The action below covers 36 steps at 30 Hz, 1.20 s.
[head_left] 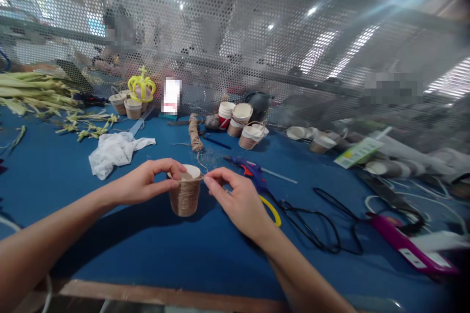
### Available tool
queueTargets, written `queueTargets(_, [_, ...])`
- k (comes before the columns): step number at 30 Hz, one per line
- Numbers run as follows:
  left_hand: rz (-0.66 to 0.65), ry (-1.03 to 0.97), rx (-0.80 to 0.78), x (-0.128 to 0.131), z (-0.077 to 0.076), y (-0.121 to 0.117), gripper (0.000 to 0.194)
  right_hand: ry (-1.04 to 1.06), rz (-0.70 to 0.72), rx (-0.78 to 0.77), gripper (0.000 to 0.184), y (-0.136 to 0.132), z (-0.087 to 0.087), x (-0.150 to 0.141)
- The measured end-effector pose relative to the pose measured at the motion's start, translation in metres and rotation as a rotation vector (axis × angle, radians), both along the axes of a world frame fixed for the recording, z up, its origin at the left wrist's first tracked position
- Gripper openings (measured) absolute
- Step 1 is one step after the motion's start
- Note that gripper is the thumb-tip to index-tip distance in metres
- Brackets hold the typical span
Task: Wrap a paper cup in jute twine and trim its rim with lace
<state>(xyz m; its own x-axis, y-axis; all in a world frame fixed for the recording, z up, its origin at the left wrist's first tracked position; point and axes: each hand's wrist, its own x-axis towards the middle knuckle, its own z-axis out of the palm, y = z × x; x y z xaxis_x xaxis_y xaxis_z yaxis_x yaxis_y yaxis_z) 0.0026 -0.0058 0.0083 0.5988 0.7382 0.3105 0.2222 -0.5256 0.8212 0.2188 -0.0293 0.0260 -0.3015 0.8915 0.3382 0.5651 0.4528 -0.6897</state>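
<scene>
A paper cup (184, 199) wrapped in brown twine stands near the front of the blue table, its white rim showing. My left hand (161, 180) grips the cup at its upper left, fingers over the rim and thumb on the near side. At the cup's right edge, my right hand (235, 198) pinches the twine (200, 160) between thumb and forefinger. That strand runs back to a twine bundle (195, 133) lying behind the cup. Beside my right hand lies a blue glue gun (253, 172) with a clear glue stick in its rear.
Wrapped cups (249, 136) stand at the back, below a perforated metal screen (235, 39). A crumpled white cloth (117, 151) lies left. A yellow handle ring (271, 211), black cable (323, 234) and purple power strip (411, 247) lie right. Dried husks (33, 90) fill the far left.
</scene>
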Motion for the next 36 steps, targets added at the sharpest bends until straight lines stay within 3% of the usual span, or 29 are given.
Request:
queueTargets(15, [-0.058, 0.025, -0.069, 0.0, 0.002, 0.002, 0.018, 0.033, -0.019, -0.015, 0.013, 0.011, -0.01, 0.007])
queueTargets(24, [-0.132, -0.038, -0.208, 0.001, 0.003, 0.001, 0.015, 0.096, 0.009, 0.0, 0.011, 0.012, -0.011, 0.006])
queueTargets(36, [-0.172, -0.033, -0.283, -0.003, 0.005, 0.004, 0.016, 0.376, 0.126, -0.219, 0.015, 0.014, -0.017, 0.002])
